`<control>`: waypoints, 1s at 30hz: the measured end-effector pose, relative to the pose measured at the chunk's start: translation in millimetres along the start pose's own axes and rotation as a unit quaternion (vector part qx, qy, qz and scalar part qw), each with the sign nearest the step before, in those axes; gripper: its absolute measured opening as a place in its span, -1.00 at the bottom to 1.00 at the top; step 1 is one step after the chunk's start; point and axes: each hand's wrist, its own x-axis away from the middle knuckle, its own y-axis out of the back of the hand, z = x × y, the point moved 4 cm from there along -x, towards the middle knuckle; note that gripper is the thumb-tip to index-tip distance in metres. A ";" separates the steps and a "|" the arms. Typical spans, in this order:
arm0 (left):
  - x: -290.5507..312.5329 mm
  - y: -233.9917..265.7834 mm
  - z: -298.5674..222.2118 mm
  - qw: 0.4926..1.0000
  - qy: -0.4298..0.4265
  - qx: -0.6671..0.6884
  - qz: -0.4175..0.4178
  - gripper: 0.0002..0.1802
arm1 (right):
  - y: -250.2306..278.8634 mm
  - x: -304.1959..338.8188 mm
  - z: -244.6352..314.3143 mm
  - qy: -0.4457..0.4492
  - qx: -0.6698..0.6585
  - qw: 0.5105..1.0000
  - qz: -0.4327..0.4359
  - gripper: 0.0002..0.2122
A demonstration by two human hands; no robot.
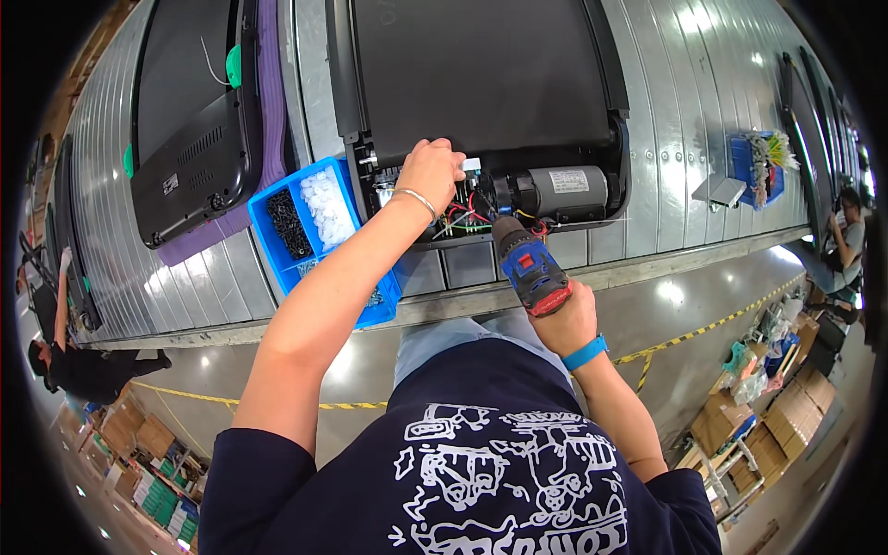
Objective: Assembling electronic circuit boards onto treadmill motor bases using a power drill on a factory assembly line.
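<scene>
My right hand [569, 319] is wrapped round the grip of a blue, black and red cordless drill [529, 268]. The drill's nose points into the open end of a black treadmill [481, 74], next to a grey cylindrical motor [566, 191]. My left hand [432, 173] is over the same bay with its fingers curled down. What its fingertips hold, if anything, is hidden. Close to them are a white block [472, 165] and a circuit board with red, green and yellow wires [467, 217]. The drill's tip is lost among the wires.
A divided blue bin [350, 171] with white plastic pieces, black fasteners and metal screws stands left, partly behind my left forearm. Another treadmill [199, 139] lies on purple padding beyond it. A blue box [745, 166] sits right on the metal roller-slat bench [661, 176]. Other people work at both sides.
</scene>
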 end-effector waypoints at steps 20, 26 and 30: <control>59.8 10.7 75.9 0.864 0.278 0.403 -0.116 -0.82 | 13.6 -57.3 58.0 -0.028 0.208 0.978 -0.002 -0.72; 56.7 9.0 73.0 0.876 0.270 0.361 -0.168 -0.85 | 11.8 -78.7 74.4 -0.002 0.266 0.962 0.059 -0.75; 58.4 9.9 74.2 0.907 0.234 0.289 -0.200 -0.87 | 10.1 -87.1 76.5 0.008 0.262 0.962 0.070 -0.70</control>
